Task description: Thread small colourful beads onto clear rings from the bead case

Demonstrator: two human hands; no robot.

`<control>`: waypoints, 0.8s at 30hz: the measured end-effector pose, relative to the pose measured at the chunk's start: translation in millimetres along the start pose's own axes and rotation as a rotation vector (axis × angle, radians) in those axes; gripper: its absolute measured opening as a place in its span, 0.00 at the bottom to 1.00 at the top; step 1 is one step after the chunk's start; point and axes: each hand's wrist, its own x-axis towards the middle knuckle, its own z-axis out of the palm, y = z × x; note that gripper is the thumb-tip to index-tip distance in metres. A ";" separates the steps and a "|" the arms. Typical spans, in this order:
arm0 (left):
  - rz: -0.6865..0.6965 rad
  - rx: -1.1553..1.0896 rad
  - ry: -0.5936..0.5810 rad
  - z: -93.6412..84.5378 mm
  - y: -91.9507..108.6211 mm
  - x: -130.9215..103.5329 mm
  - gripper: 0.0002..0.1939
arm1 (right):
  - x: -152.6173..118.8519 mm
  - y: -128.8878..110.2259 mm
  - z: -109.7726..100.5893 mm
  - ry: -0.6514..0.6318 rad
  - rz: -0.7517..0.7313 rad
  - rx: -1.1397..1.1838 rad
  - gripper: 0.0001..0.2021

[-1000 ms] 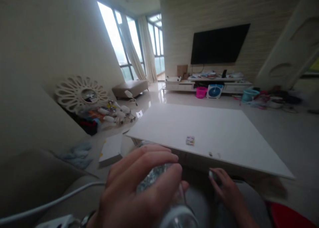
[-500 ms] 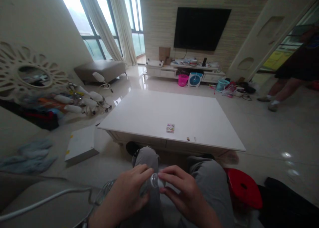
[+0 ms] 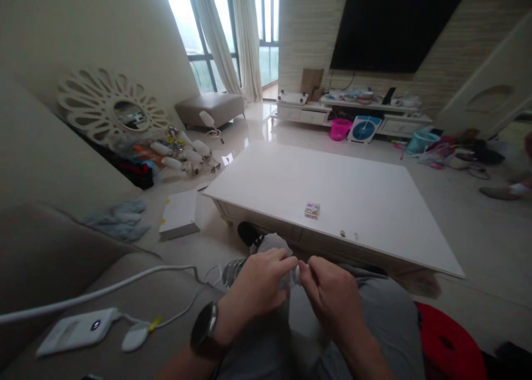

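Note:
My left hand is wrapped round a clear plastic bottle, which lies tilted sideways over my lap. Its base pokes out to the left of my wrist, and the middle is hidden by my hand. At the neck end, the fingers of my right hand are closed on the white bottle cap, mostly covering it. Whether the cap is still on the neck cannot be made out.
Ahead stands a white low table bearing a small clear box and two tiny items near its front edge. A red stool is at my right. On the sofa at left lie a white power bank and a cable.
My view has swung left and down, bringing the power bank into sight. The right hand's fingers have curled further over the cap, and the bottle neck is now more hidden.

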 end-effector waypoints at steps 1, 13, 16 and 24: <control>-0.010 -0.015 0.027 -1.0 -1.4 2.4 0.13 | 2.9 -0.1 -1.4 -0.007 -0.026 0.039 0.17; -0.147 -0.093 0.362 17.5 -35.1 52.3 0.14 | 30.5 11.9 4.5 -0.060 0.113 -0.085 0.22; -0.384 -0.231 0.669 41.2 -80.8 78.6 0.14 | 27.6 19.6 -8.4 -0.023 0.129 -0.051 0.23; -0.906 -0.355 0.910 107.6 -222.1 90.4 0.18 | -84.3 147.7 -41.0 -0.066 0.379 -0.275 0.22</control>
